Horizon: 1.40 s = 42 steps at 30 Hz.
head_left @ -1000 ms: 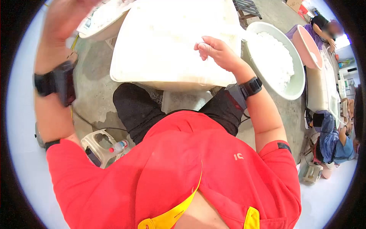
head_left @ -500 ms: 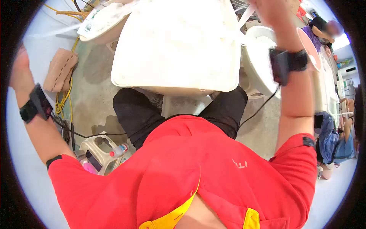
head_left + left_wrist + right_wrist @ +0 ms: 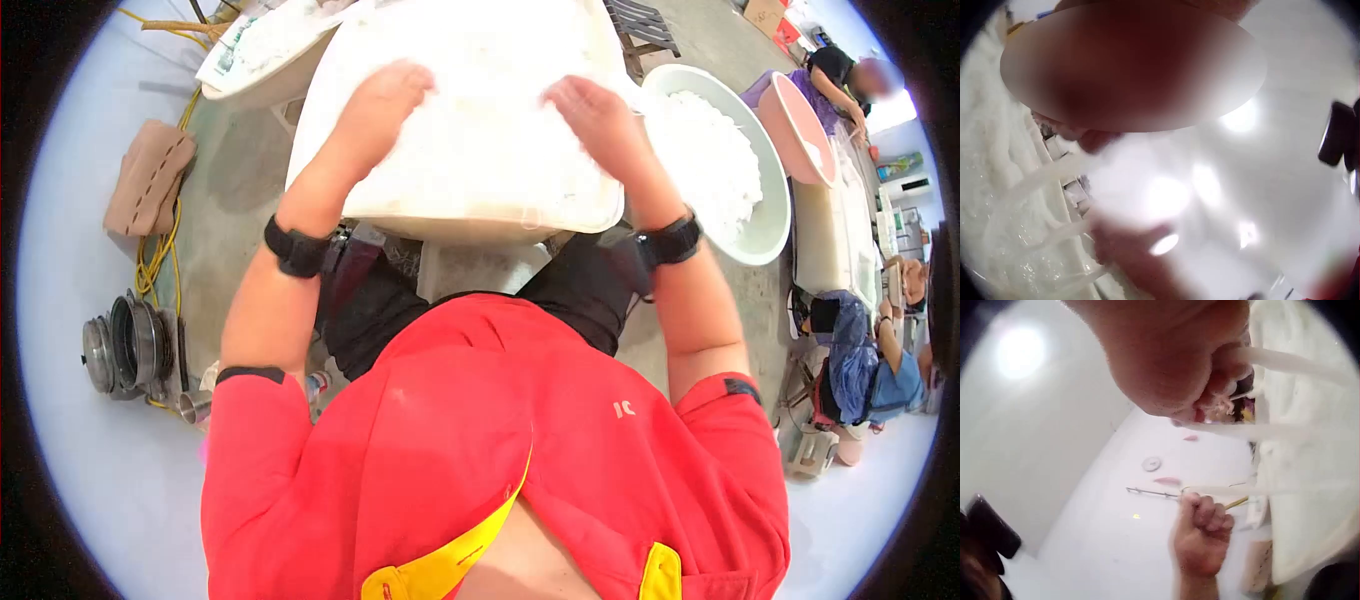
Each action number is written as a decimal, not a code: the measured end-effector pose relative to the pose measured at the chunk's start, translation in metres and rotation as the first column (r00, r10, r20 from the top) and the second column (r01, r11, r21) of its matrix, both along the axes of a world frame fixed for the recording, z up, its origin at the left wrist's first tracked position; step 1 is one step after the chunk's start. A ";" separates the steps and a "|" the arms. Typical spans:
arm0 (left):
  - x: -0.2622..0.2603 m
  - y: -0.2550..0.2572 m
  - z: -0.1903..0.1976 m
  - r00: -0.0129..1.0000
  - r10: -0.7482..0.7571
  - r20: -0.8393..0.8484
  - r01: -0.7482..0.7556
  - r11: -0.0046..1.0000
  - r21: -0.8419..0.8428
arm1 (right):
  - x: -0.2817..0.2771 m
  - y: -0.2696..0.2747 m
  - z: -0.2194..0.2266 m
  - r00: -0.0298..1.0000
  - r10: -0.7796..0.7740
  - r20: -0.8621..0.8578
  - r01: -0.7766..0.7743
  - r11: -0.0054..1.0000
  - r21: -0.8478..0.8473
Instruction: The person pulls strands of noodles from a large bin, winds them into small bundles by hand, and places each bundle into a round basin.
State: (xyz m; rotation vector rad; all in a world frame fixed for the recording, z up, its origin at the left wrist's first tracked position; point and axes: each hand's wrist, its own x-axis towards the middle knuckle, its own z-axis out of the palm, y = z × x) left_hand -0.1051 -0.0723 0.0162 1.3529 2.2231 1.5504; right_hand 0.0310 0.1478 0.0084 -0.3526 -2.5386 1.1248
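Over a large white tub (image 3: 440,230), the left hand (image 3: 372,122) and right hand (image 3: 606,128) are raised apart, both motion-blurred. The right wrist view shows the right hand (image 3: 1166,356) with fingers curled round a pale strand (image 3: 1297,364). Farther off in that view, the left hand (image 3: 1205,547) is closed at the end of another strand (image 3: 1229,490). In the left wrist view, pale strands (image 3: 1025,184) stretch from the tub side toward the hands; blur covers much of the left hand (image 3: 1135,69). The strands are washed out in the head view.
At the right, an oval basin (image 3: 778,215) holds white material, beside a pink basin (image 3: 800,130). Another white-filled basin (image 3: 265,95) stands upper left. Pots (image 3: 138,340) and a brown folded item (image 3: 150,178) lie left. Two other people sit at the far right.
Both hands swung outward, the left to the far left and the right to the upper right. Now both are back over the tub, facing each other.
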 end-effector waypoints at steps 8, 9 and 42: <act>0.049 0.023 0.032 0.821 -0.564 -0.092 0.490 0.777 -0.395 | 0.023 -0.033 -0.017 0.885 0.463 -0.052 -0.465 0.882 -0.073; 0.039 0.022 0.022 0.880 -0.475 -0.030 0.445 0.844 -0.299 | 0.026 -0.034 -0.015 0.860 0.498 -0.109 -0.508 0.858 -0.083; 0.090 0.034 -0.033 0.628 -0.269 0.731 0.254 0.958 0.134 | 0.038 -0.029 -0.031 0.986 0.097 -0.139 -0.168 0.673 -0.720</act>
